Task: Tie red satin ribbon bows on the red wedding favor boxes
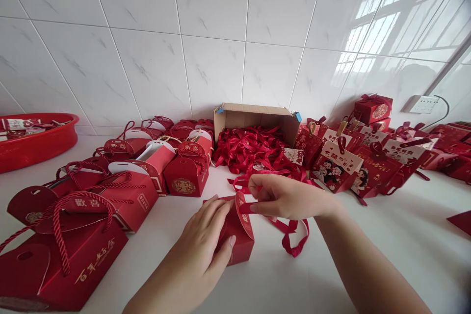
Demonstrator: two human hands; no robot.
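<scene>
A small red gift box (239,243) stands on the white counter in front of me. My left hand (206,235) wraps round its left side, thumb on the front face and fingers over the far edge. In my right hand (281,196) a dark red ribbon (248,208) is pinched between thumb and finger, right at the box's top flap. The ribbon's loose length seems to trail onto the counter behind and right of the box, where a curled red ribbon loop (296,240) lies. My left fingertips are partly hidden behind the box.
A cardboard carton (257,110) lies on its side at the wall, red ribbons (253,149) spilling out. Red boxes with rope handles (99,250) fill the left; printed red gift bags (336,167) stand right. A red basin (40,144) sits far left, a power socket (423,104) at right.
</scene>
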